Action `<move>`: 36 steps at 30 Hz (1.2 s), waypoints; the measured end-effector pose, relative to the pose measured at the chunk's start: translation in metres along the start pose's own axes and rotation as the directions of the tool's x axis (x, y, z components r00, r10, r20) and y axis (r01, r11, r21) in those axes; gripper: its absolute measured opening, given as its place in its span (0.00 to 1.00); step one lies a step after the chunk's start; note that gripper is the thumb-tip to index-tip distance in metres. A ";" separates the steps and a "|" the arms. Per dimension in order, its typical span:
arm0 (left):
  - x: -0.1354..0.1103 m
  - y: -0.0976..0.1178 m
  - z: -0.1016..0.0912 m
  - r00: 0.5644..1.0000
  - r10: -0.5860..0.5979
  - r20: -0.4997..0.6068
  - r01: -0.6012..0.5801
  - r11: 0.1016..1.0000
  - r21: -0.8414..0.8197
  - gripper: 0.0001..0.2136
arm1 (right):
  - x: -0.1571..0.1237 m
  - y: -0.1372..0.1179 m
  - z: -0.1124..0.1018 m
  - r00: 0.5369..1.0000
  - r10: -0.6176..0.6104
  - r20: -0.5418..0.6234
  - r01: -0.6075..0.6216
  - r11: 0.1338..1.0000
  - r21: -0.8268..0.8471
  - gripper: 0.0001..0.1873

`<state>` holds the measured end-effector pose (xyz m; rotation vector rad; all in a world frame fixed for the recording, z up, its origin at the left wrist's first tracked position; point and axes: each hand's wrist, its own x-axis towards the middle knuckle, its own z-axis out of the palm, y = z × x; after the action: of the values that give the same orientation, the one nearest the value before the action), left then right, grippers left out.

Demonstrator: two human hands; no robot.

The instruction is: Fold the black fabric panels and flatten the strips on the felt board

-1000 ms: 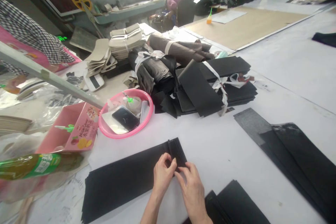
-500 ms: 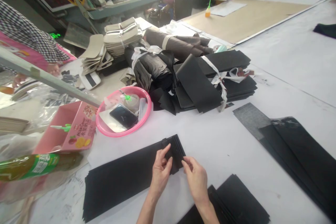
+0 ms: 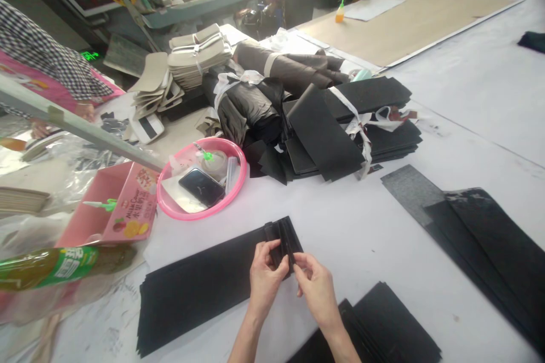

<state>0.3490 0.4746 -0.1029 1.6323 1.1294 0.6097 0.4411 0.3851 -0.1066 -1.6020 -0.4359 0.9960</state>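
A stack of long black sheets (image 3: 196, 283) lies on the white table, with a narrow folded black strip (image 3: 286, 238) across its right end. My left hand (image 3: 268, 266) is closed in a pinch on that strip, thumb and fingers near its lower part. From the right, my right hand (image 3: 313, 275) pinches the strip's near edge between thumb and forefinger. Both hands are close together, almost touching. Below my right forearm sits another pile of black pieces (image 3: 392, 317), partly hidden by the arm.
A pink basin (image 3: 200, 218) holds a phone (image 3: 201, 187) and a tape roll. Left of it are a pink box (image 3: 131, 210) and a green-labelled bottle (image 3: 68, 266). Tied black bundles (image 3: 327, 136) lie behind; more black sheets (image 3: 489, 238) are at right. A co-worker's hand (image 3: 85, 110) shows far left.
My left hand has moved right and closed from a loosely spread pose into a pinch. The strip's right edge now stands raised between my hands. The view has shifted slightly.
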 end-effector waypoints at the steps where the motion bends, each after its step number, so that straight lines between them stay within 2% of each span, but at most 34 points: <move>1: 0.000 0.000 0.000 1.000 -0.002 0.003 0.002 1.000 -0.009 0.15 | 0.000 0.000 0.000 1.000 0.001 0.001 -0.001 1.000 0.003 0.15; 5: 0.001 -0.003 -0.001 1.000 -0.008 0.026 0.009 1.000 -0.028 0.15 | -0.001 0.002 0.000 1.000 -0.021 -0.012 0.020 0.999 -0.049 0.15; 10: 0.002 -0.007 0.000 1.000 0.014 0.001 -0.014 0.998 0.055 0.15 | -0.006 0.005 0.006 0.962 -0.263 -0.067 0.243 0.944 -0.221 0.14; 12: 0.002 -0.007 0.000 1.000 0.025 -0.004 -0.025 0.998 0.065 0.15 | -0.007 0.008 0.009 0.949 -0.308 -0.071 0.282 0.926 -0.250 0.14; 17: 0.003 -0.006 0.000 0.999 0.026 -0.023 -0.025 0.998 0.050 0.17 | -0.010 0.010 0.013 0.942 -0.330 -0.053 0.305 0.912 -0.273 0.15; 21: 0.004 -0.007 0.000 0.999 -0.032 -0.027 0.033 0.999 0.023 0.19 | -0.011 0.009 0.004 0.956 -0.285 0.063 0.291 0.918 -0.269 0.13; 22: 0.004 -0.008 0.000 0.999 -0.041 -0.029 0.042 0.999 0.033 0.20 | -0.011 0.010 0.000 0.962 -0.270 0.048 0.272 0.922 -0.275 0.13; 24: 0.004 -0.008 0.000 0.998 -0.046 -0.031 0.048 0.997 0.054 0.19 | -0.007 0.015 -0.009 0.961 -0.260 -0.098 0.217 0.921 -0.322 0.15; 26: 0.004 -0.009 0.000 0.998 -0.044 -0.033 0.046 0.997 0.056 0.18 | -0.001 0.021 -0.014 0.923 -0.286 -0.256 0.163 0.896 -0.414 0.17; 27: 0.004 -0.009 -0.001 0.998 -0.044 -0.032 0.046 0.998 0.050 0.18 | 0.001 0.023 -0.014 0.912 -0.302 -0.279 0.148 0.874 -0.462 0.17; 30: 0.004 -0.008 -0.001 0.999 -0.043 -0.021 0.044 0.999 0.024 0.17 | 0.006 0.024 -0.008 0.925 -0.308 -0.221 0.147 0.829 -0.539 0.14; 32: 0.004 -0.008 -0.001 0.999 -0.044 -0.016 0.044 0.999 0.015 0.17 | 0.005 0.023 -0.003 0.934 -0.288 -0.212 0.142 0.843 -0.519 0.12; 36: 0.003 -0.008 -0.002 0.999 -0.050 -0.022 0.051 0.999 0.019 0.18 | -0.002 0.022 0.004 0.917 -0.318 -0.239 0.166 0.852 -0.497 0.09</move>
<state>0.3459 0.4787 -0.1097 1.6125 1.1919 0.5863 0.4320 0.3795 -0.1261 -2.0371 -0.6781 0.4375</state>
